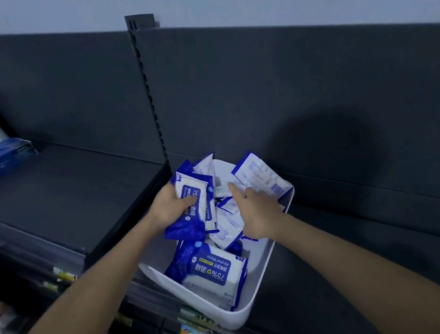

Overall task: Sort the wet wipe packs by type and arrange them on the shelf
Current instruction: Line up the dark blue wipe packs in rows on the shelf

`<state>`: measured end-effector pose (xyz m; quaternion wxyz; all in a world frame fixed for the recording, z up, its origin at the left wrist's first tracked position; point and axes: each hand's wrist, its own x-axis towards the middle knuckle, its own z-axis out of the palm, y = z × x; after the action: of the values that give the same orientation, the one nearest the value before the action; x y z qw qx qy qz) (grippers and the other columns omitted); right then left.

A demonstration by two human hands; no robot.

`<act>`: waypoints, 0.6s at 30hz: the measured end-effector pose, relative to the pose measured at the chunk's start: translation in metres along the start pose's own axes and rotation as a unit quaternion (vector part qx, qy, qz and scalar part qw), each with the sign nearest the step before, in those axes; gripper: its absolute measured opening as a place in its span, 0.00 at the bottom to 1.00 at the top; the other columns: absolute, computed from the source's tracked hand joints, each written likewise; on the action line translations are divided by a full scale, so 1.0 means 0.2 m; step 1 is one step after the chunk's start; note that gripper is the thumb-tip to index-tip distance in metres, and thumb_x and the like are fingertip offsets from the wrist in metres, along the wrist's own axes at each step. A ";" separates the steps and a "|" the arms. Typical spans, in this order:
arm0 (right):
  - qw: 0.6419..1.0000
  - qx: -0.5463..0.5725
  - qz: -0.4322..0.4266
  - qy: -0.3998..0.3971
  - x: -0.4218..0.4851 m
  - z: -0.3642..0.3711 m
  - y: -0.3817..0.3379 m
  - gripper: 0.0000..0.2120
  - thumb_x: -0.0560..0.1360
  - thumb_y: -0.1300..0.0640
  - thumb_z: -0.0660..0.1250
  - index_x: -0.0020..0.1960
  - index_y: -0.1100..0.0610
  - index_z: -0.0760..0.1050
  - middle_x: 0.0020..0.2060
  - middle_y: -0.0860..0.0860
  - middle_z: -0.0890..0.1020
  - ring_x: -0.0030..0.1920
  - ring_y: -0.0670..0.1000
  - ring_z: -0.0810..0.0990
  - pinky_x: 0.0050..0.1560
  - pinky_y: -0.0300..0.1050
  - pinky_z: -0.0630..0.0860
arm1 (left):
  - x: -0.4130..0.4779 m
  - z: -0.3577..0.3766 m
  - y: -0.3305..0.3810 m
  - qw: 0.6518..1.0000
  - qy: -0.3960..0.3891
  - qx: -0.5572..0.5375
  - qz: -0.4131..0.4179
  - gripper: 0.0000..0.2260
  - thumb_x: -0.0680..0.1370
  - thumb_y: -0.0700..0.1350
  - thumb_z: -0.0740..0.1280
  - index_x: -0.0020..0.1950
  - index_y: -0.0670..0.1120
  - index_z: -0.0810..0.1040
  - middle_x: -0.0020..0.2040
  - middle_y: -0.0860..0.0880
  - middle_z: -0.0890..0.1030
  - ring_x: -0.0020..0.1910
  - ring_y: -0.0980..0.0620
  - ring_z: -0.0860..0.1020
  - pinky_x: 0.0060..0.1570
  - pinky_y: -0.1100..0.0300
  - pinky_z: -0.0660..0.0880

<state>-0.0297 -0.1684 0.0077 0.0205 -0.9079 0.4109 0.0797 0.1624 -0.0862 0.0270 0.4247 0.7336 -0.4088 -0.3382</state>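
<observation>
Wet wipe packs [211,273], at least six, fill one bin [226,322]; left hand [169,207] grips one; right hand [257,214] loose-fingered, holding none.

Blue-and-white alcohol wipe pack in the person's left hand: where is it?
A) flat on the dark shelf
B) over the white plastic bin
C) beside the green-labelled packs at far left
B: the left hand grips the blue-and-white alcohol wipe pack over the white plastic bin, thumb across its front.
</observation>
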 end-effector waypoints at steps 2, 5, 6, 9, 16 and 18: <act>0.999 -0.047 -0.007 -0.009 0.05 -0.01 -0.01 0.54 0.66 0.53 0.76 0.77 0.49 0.41 0.71 0.58 0.61 0.69 0.61 0.62 0.63 0.60 0.68 | 0.02 -0.04 -0.01 1.000 0.001 0.002 -0.003 0.05 0.76 0.38 0.69 0.46 0.47 0.75 0.42 0.50 0.82 0.38 0.55 0.81 0.34 0.63 0.74; 0.991 -0.123 -0.037 -0.037 0.10 0.01 -0.03 0.59 0.60 0.48 0.80 0.76 0.51 0.43 0.74 0.58 0.53 0.73 0.62 0.55 0.67 0.61 0.65 | 0.04 -0.06 -0.02 1.000 0.000 -0.006 -0.005 0.04 0.76 0.38 0.69 0.49 0.45 0.76 0.42 0.49 0.82 0.39 0.53 0.81 0.35 0.61 0.75; 0.991 -0.121 -0.048 -0.045 0.11 0.01 -0.04 0.58 0.59 0.48 0.81 0.76 0.53 0.46 0.74 0.58 0.54 0.73 0.62 0.57 0.66 0.60 0.66 | 0.04 -0.05 -0.03 1.000 -0.002 -0.011 -0.004 0.05 0.76 0.38 0.69 0.50 0.44 0.76 0.43 0.49 0.82 0.39 0.53 0.81 0.35 0.61 0.75; 0.993 -0.065 -0.089 -0.039 0.14 -0.02 -0.02 0.40 0.65 0.52 0.78 0.69 0.55 0.59 0.66 0.56 0.69 0.63 0.58 0.71 0.56 0.53 0.75 | 0.04 -0.04 -0.03 0.999 0.001 -0.049 -0.005 0.05 0.75 0.37 0.70 0.51 0.42 0.78 0.44 0.46 0.83 0.41 0.49 0.82 0.39 0.56 0.78; 0.994 0.075 -0.079 -0.007 0.10 -0.22 0.05 0.07 0.74 0.59 0.66 0.40 0.54 0.68 0.41 0.51 0.75 0.43 0.54 0.75 0.35 0.44 0.66 | -0.01 -0.08 0.03 0.978 0.037 -0.205 -0.030 0.03 0.76 0.36 0.69 0.48 0.41 0.77 0.43 0.41 0.83 0.36 0.48 0.83 0.34 0.55 0.81; 0.989 0.133 -0.054 0.036 0.07 -0.26 0.06 0.14 0.74 0.61 0.66 0.34 0.52 0.64 0.35 0.49 0.73 0.40 0.53 0.73 0.35 0.45 0.65 | -0.02 -0.09 0.05 0.963 0.063 -0.257 -0.042 0.04 0.76 0.37 0.69 0.50 0.39 0.77 0.43 0.41 0.83 0.34 0.49 0.83 0.30 0.57 0.80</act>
<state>-0.0229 -0.1933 0.0577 0.1303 -0.9203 0.3687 -0.0093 0.1733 -0.0792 0.0435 0.6097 0.6359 -0.2491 -0.4024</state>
